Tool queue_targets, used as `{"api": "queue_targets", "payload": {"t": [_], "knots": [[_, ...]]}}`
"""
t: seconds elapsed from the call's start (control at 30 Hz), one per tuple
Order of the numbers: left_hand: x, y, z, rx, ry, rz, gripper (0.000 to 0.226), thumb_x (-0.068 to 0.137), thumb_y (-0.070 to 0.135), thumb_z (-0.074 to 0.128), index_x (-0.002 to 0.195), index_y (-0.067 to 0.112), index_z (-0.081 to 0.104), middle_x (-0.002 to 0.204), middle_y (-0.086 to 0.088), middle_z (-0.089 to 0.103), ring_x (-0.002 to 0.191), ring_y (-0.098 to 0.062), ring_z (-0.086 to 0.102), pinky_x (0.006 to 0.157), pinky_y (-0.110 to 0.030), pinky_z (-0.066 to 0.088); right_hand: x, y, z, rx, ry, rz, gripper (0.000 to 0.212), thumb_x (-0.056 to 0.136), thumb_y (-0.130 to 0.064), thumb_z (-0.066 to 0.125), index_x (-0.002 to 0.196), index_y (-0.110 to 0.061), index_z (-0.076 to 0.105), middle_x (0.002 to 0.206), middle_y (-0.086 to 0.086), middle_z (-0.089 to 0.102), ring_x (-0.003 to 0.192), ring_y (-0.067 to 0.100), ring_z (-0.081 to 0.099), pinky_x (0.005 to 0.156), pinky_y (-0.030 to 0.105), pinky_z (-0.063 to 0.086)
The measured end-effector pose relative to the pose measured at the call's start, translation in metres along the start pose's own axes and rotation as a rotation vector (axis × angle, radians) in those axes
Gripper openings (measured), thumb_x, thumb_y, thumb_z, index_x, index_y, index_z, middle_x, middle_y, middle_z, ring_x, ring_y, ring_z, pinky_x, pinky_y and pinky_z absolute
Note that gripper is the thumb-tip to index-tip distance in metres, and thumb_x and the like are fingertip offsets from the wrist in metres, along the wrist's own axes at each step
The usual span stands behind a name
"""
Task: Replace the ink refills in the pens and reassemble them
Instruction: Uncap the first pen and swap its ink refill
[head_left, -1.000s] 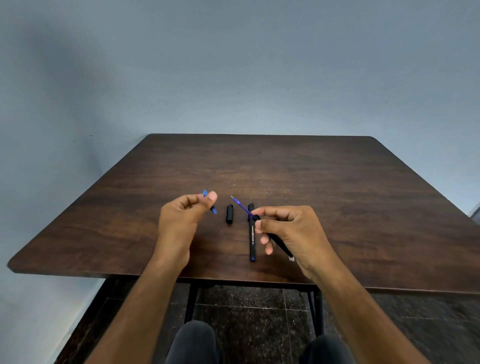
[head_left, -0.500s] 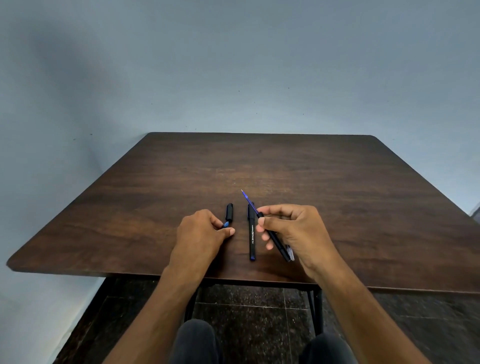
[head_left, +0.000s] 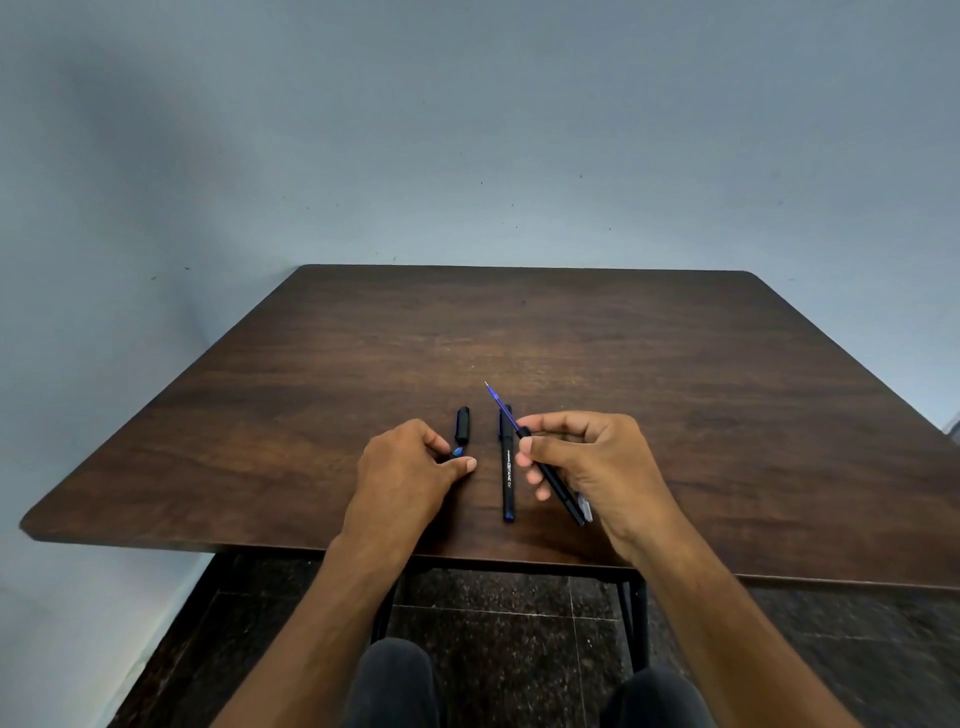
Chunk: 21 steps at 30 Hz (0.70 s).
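Fingers of left hand (head_left: 410, 467) curled on table (head_left: 727, 415), pinching small blue tip piece (head_left: 457, 452) just below black cap (head_left: 463, 425). Centre: second pen (head_left: 507, 467) lying whole. Right hand (head_left: 597, 467) gripping barrel (head_left: 558, 488), refill (head_left: 501, 408) protruding. Step, by judgement: reassembly; next, tip piece lifted and threaded over refill point.

Only a cap (head_left: 462, 425) and a capped pen (head_left: 507, 470) obstruct the table (head_left: 675, 395), lying between both hands.
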<state>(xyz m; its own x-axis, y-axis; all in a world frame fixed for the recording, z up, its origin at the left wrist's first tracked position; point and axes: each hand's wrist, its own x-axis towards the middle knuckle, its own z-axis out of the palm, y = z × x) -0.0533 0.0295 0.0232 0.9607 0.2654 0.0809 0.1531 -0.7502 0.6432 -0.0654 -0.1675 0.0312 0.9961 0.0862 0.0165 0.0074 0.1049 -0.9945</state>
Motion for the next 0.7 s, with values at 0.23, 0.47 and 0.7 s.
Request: {"api": "queue_targets", "payload": {"t": [0.23,0.47,0.7], "knots": [[-0.002,0.001,-0.008,-0.161,0.033,0.007,0.025,0.074,0.049,0.083,0.080,0.028,0.070,0.074,0.011,0.069,0.070,-0.002,0.065,0.060,-0.022,0.049,0.000,-0.001,-0.005,-0.006,-0.002,-0.023,0.015,0.085,-0.001,0.076,0.097,-0.010,0.080,0.079,0.016,0.078,0.062,0.021,0.069,0.055,0.028,0.056],[-0.018,0.024,-0.007,-0.546,-0.014,0.159,0.008,0.087,0.033,0.075,0.090,0.027,0.077,0.082,0.014,0.076,0.080,0.001,0.070,0.077,-0.022,0.056,0.000,-0.003,0.001,0.032,-0.011,-0.021,0.014,0.084,0.001,0.076,0.096,-0.007,0.080,0.076,0.018,0.076,0.061,0.022,0.068,0.054,0.030,0.056],[-0.023,0.036,-0.002,-0.866,-0.126,0.150,0.009,0.089,0.018,0.074,0.091,0.012,0.078,0.072,0.011,0.075,0.065,0.008,0.062,0.059,-0.006,0.043,-0.004,-0.004,0.005,0.050,-0.023,-0.025,0.017,0.086,0.006,0.074,0.100,-0.002,0.077,0.073,0.017,0.074,0.060,0.025,0.064,0.054,0.034,0.054]]}}
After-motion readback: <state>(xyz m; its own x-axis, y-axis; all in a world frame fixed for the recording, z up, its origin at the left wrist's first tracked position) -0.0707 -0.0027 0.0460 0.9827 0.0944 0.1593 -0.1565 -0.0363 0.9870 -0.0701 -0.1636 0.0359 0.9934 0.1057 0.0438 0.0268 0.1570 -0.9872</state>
